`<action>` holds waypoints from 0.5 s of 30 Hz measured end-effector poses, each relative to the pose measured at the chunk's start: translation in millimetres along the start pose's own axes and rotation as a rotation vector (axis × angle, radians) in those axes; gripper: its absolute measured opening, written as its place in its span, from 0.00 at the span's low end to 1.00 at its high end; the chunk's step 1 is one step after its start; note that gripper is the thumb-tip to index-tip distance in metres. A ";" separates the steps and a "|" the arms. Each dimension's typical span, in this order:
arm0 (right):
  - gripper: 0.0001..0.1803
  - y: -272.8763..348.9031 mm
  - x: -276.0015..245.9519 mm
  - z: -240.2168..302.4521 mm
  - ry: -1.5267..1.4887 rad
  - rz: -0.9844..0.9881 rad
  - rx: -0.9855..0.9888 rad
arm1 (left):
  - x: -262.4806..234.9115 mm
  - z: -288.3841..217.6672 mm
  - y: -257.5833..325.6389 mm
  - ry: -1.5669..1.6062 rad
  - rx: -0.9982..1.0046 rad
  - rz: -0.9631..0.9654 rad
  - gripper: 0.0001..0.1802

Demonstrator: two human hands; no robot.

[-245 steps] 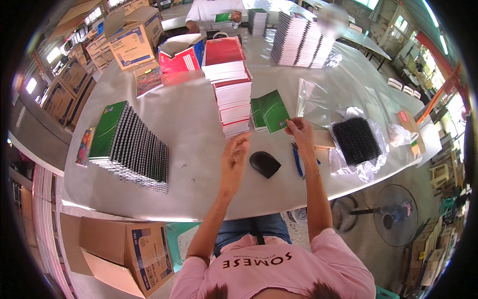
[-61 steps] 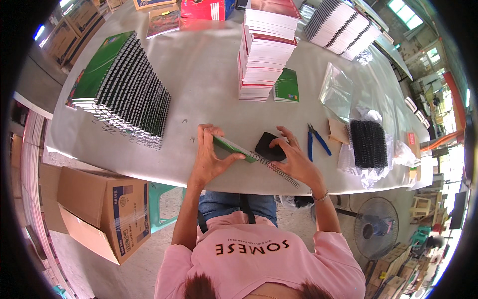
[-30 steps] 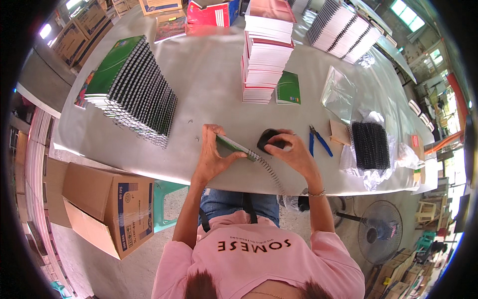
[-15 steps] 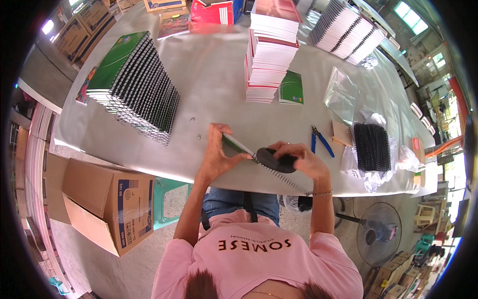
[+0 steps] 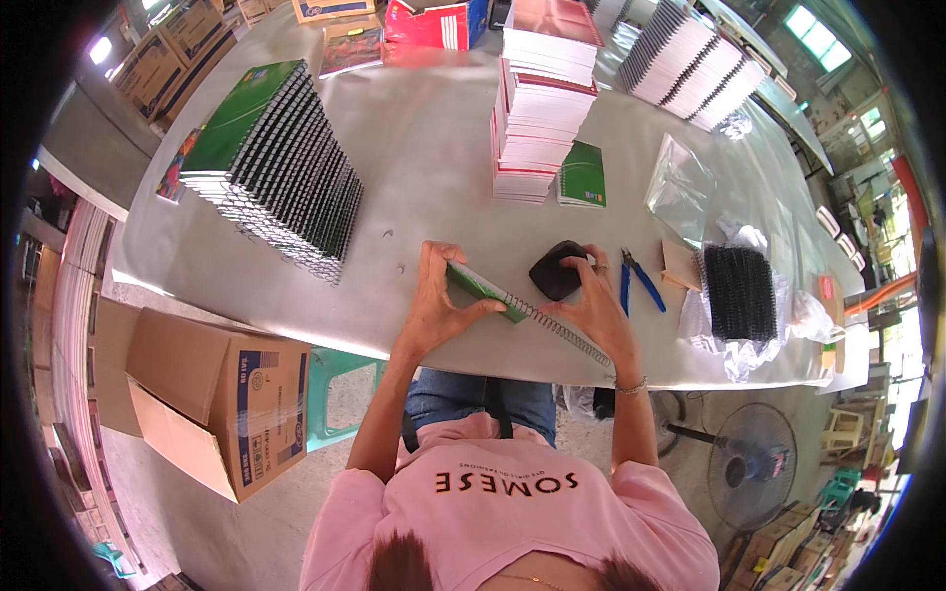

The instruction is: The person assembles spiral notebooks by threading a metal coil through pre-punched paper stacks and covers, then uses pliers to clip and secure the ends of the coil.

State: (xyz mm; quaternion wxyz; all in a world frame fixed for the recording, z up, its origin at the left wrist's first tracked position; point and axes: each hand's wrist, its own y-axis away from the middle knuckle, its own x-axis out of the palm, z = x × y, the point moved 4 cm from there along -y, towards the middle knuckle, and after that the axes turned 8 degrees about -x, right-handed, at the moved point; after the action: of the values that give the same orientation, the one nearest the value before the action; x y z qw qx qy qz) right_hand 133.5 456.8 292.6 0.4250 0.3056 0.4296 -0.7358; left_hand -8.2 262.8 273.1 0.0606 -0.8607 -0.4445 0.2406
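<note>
well, mid-frame i see the left hand (image 5: 430, 303) pinching a green notebook (image 5: 475, 286), the right hand (image 5: 599, 313), half-curled, holding a black pad (image 5: 554, 274).

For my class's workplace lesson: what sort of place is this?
Probably a notebook-binding workshop: a stack of coil-bound notebooks stands on the table, a coil trails from the green notebook in the left hand, and a bundle of black coils lies at the right.
</note>
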 end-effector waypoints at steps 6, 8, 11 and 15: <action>0.34 6.6 -0.1 -3.2 -1.106 0.282 0.344 | -0.5 0.5 1.6 -0.012 -0.006 0.005 0.43; 0.32 4.1 -7.2 8.7 -1.367 0.363 0.289 | -0.7 -0.1 1.6 -0.028 0.000 0.003 0.43; 0.26 -6.4 -10.9 18.5 -1.017 0.408 0.110 | -0.6 -0.1 1.5 -0.026 0.001 0.002 0.43; 0.23 -13.9 2.9 7.0 -0.924 0.372 0.180 | 1.1 3.3 0.6 -0.017 -0.009 -0.005 0.43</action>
State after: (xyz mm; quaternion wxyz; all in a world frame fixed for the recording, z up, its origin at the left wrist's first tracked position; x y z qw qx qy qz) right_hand 119.2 453.3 298.5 0.6665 0.0549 0.0698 -0.7402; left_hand -8.9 263.0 269.6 0.0535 -0.8579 -0.4482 0.2457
